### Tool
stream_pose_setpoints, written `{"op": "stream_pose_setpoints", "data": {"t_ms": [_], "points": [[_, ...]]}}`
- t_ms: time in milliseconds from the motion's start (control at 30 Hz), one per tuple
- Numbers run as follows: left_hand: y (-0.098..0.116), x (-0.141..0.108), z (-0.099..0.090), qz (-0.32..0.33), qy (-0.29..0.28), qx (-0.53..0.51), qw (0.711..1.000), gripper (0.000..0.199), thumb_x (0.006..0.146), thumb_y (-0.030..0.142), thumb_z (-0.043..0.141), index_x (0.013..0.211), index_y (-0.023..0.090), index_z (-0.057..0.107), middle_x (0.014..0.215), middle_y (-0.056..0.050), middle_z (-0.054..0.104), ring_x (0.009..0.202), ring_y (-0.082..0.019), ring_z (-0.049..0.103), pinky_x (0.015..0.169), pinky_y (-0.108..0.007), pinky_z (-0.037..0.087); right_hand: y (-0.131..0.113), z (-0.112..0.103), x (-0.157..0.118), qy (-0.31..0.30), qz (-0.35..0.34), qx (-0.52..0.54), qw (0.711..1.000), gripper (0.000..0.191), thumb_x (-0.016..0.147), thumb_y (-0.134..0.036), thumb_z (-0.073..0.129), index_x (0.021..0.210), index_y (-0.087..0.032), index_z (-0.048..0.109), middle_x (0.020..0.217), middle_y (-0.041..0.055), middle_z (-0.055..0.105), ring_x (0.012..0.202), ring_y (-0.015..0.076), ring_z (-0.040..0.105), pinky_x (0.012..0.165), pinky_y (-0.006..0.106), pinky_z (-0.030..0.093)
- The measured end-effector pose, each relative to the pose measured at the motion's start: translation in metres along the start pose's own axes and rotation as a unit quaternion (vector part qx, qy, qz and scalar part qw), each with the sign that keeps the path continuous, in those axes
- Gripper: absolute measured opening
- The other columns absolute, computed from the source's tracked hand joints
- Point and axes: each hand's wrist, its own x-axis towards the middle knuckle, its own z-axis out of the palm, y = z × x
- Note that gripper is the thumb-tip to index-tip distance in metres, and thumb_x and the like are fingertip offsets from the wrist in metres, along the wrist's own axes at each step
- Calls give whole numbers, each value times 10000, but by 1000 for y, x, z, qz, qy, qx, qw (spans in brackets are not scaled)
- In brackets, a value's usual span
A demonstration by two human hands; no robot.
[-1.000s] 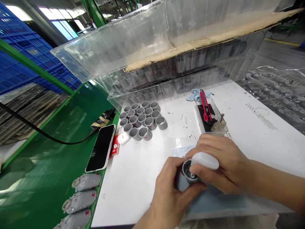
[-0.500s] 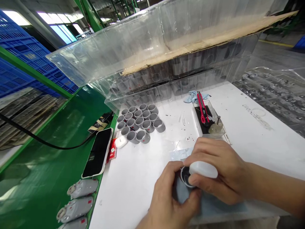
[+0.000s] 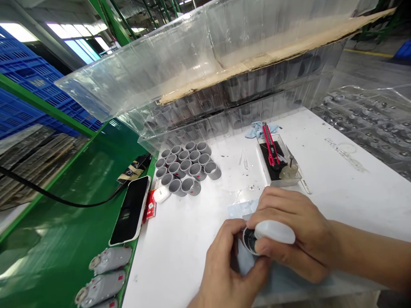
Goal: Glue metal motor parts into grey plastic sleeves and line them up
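My left hand (image 3: pixel 233 261) is closed round a short grey cylinder (image 3: pixel 246 241), its open end tilted up and its inside dark. My right hand (image 3: pixel 292 233) grips a small translucent white plastic squeeze bottle (image 3: pixel 276 231). The bottle's narrow end points at the cylinder's opening; the fingers partly hide where it meets the rim. Beneath both hands lies a pale blue cloth (image 3: pixel 239 209). Farther left on the white table, several grey cylinders (image 3: pixel 189 186) stand upright in a cluster, some with small red marks.
Beyond the right hand, a shallow tray (image 3: pixel 298 179) holds a red utility knife (image 3: pixel 270 147). A phone (image 3: pixel 130 209) lies at the table's left edge beside a white case (image 3: pixel 162 195). Clear plastic trays (image 3: pixel 192 55) with cardboard stand behind. Grey bottle-shaped parts (image 3: pixel 111 259) lie on the green surface.
The whole view has shifted slightly. Both hands keep their holds, with the bottle still at the cylinder's opening; any small movement there is hard to tell.
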Motion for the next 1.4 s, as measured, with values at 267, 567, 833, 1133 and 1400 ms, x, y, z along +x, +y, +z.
{"op": "stream_pose_setpoints", "data": {"t_ms": [267,567,833,1133,1400], "points": [[0,0,-2,-21,-14,-11,1000,336,916,259,726,1228,323,617,1113,12,634,1002,-215,635,879,-340,520,0,2,-1,8,-7,18,1000,162,1055,-238,554,1060,-92,623,855,82,707,735,176,531,697,367,409],[-1,0,-3,-20,-14,-12,1000,311,934,296,741,1219,316,616,1077,6,616,984,-215,621,857,-339,504,0,2,-1,12,-5,29,1000,145,1048,-222,561,1034,-89,619,842,83,699,728,169,510,702,366,403],[-6,-3,-2,-35,-4,-24,999,329,920,344,788,1194,285,615,1091,-14,649,978,-225,625,851,-337,511,-2,1,0,15,-1,21,1000,145,1048,-210,558,1039,-85,629,835,78,696,737,169,520,701,358,408],[-5,-1,1,-60,6,-28,998,411,897,507,861,1126,259,626,1052,-29,667,960,-245,635,854,-349,530,-1,1,-1,10,-3,16,1000,137,1042,-205,559,1020,-91,632,813,74,681,720,169,498,688,362,402],[3,3,-5,2,-20,2,1000,338,962,429,833,1241,336,667,1146,4,667,1017,-218,642,899,-330,522,-1,2,0,18,-14,10,1000,130,1033,-200,578,1047,-81,630,826,86,680,721,177,505,684,370,403]]}}
